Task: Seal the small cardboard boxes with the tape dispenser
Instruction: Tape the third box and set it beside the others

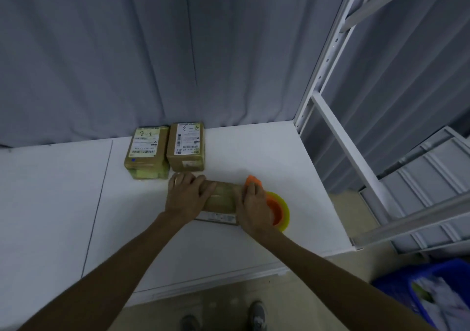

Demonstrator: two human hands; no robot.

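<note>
Centre of frame: the left hand (189, 193), fingers together and curled over its left end, steadied the cardboard box (223, 198) on the white table (254, 152). The right hand (251, 203), fingers wrapped round the orange tape dispenser (277, 211), held it at the box's right end. Step judged: taping the top; next, tearing off and pressing down. Two labelled boxes (187, 146) stood behind, before a grey curtain (152, 50); white shelving (330, 127) at right.

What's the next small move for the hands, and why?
Probably tip the tape dispenser down over the right end of the box: the right hand holds it at that edge, while the left hand grips the other end steady.
</note>
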